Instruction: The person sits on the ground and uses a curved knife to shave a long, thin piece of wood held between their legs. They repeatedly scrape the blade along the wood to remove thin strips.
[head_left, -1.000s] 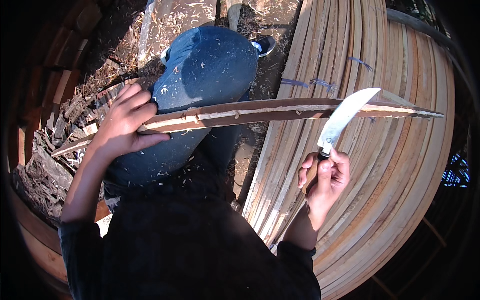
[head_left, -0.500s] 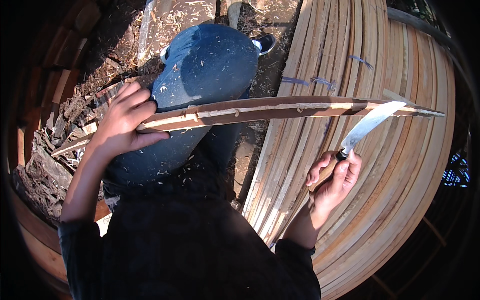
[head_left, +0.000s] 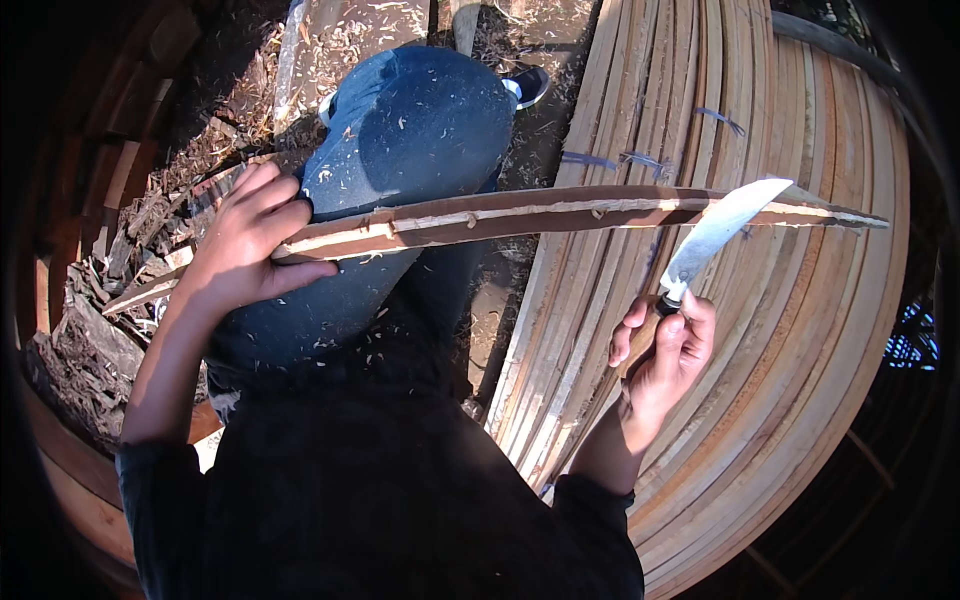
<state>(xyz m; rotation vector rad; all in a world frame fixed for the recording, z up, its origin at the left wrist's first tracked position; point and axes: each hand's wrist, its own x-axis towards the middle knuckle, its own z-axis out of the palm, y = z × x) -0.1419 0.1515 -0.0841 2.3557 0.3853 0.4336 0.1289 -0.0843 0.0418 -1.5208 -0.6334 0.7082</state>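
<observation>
A long, narrow wooden strip [head_left: 540, 208], brown with a pale rough ridge along its middle, lies across my thigh and reaches out to the right. Toward its left end, my left hand [head_left: 250, 232] is closed around it, thumb on the near edge. My right hand [head_left: 668, 345] grips the wooden handle of a knife [head_left: 722, 230] with a broad, curved metal blade. The blade crosses over the strip near its right end; whether its edge touches the wood I cannot tell. A thin pale sliver shows just beyond the blade's tip.
Long pale wooden strips [head_left: 760, 400] are stacked at the right, some with purple ties [head_left: 650, 162]. My leg in blue jeans [head_left: 420, 130] is dotted with shavings. Bark and wood scraps [head_left: 100, 340] lie at the left, beside stacked wood [head_left: 125, 180].
My right hand and the knife have shifted slightly left and upward along the strip. The strip has risen a little near the blade, while my left hand stays in place.
</observation>
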